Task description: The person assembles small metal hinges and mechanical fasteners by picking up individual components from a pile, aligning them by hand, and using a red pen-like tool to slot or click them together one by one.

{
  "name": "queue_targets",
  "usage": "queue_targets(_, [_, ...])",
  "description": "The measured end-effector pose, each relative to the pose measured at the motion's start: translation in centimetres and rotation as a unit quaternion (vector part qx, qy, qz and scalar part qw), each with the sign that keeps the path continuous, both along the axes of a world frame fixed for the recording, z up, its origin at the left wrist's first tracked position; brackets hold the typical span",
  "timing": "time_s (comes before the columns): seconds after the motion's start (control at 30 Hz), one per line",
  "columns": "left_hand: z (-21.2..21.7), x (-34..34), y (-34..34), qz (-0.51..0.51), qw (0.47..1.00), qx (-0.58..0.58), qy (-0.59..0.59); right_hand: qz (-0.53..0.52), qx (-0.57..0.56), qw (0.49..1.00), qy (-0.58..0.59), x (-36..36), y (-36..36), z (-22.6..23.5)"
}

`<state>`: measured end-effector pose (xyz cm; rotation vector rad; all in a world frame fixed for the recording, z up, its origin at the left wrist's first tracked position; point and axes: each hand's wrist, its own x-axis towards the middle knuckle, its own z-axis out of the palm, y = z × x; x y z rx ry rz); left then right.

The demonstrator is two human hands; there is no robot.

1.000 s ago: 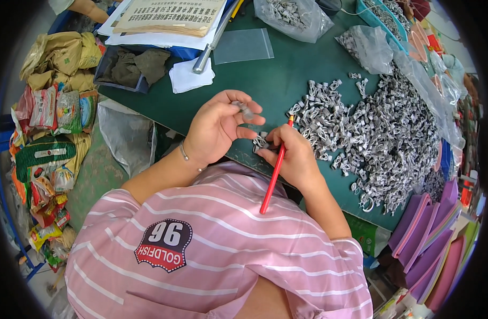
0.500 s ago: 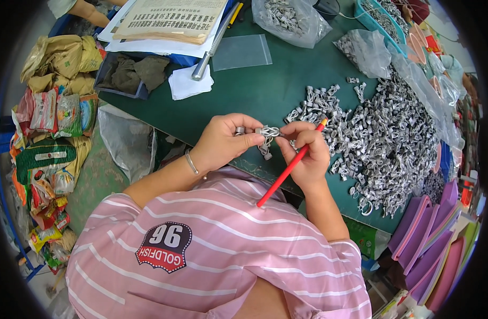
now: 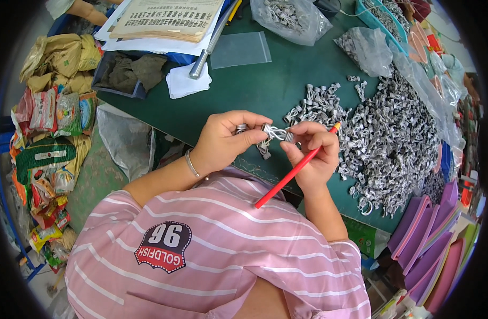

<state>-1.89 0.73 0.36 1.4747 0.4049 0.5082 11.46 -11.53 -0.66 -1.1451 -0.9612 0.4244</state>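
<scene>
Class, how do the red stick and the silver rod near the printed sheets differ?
The red stick is bright with a yellowish tip; the silver rod looks metallic. The red stick is held in the right hand; the silver rod lies beside the printed sheets, untouched. Both are long and slender.

Small parts (image 3: pixel 277 132) sit between a person's left hand (image 3: pixel 218 137) and right hand (image 3: pixel 315 157) above a worktable's (image 3: pixel 228 93) near edge, with a heap of parts (image 3: pixel 390 141) to their right. At the table's left, a bin (image 3: pixel 115 91) of cloth (image 3: pixel 128 73) sits in front of stacked papers (image 3: pixel 167 20); packed sacks (image 3: pixel 44 109) lie off the table's left, sheets (image 3: pixel 418 228) off its right.
</scene>
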Motion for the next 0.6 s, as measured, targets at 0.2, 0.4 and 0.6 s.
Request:
queue_targets(0.2, [-0.5,0.2,-0.3,-0.061,0.941,-0.333,0.015,0.005,0.004,0.993,-0.117,-0.6,0.0,0.8])
queue_targets(0.4, [-0.3,-0.1,0.4,0.006,0.882,-0.469,-0.039,-0.049,-0.090,0.988,-0.117,0.0,0.6,0.6])
queue_targets(0.6, [-1.7,-0.3,1.5,0.057,0.890,-0.452,-0.018,0.050,-0.269,0.905,-0.326,-0.2,0.6,-0.4])
